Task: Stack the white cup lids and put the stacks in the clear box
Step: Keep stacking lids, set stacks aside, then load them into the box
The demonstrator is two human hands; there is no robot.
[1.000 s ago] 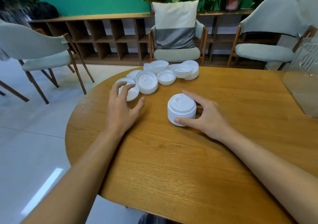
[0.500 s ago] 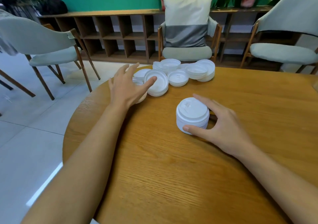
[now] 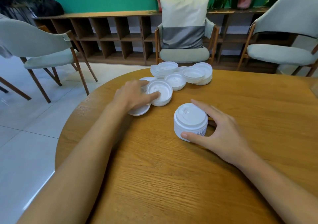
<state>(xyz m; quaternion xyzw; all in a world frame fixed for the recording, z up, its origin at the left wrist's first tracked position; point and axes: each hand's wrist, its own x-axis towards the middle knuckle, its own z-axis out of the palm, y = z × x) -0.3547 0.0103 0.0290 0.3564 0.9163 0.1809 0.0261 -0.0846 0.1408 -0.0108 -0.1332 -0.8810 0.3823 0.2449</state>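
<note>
A neat stack of white cup lids [image 3: 190, 120] stands dome-up in the middle of the round wooden table [image 3: 172, 180]. My right hand [image 3: 222, 134] grips it from the right, thumb on the near side and index finger along the far rim. My left hand [image 3: 132, 96] lies over a single lid [image 3: 139, 111]. Its thumb rests inside a low stack of upturned lids [image 3: 159, 93] and its blurred fingers stretch past the left of that rim. More loose lids and short stacks [image 3: 189, 75] crowd the table's far edge. Only a sliver of the clear box [image 3: 316, 89] shows at the right border.
Three grey-green chairs stand around the table: one at the left [image 3: 43, 51], one straight behind with a cushion [image 3: 184, 39], one at the right [image 3: 284, 48]. A low wooden shelf [image 3: 111, 38] runs along the green wall. The table's left edge drops to a tiled floor.
My left hand has moved forward from the single lid onto the upturned stack, and its thumb now lies inside it. My right hand has kept its hold on the tall stack. The view shifted left.
</note>
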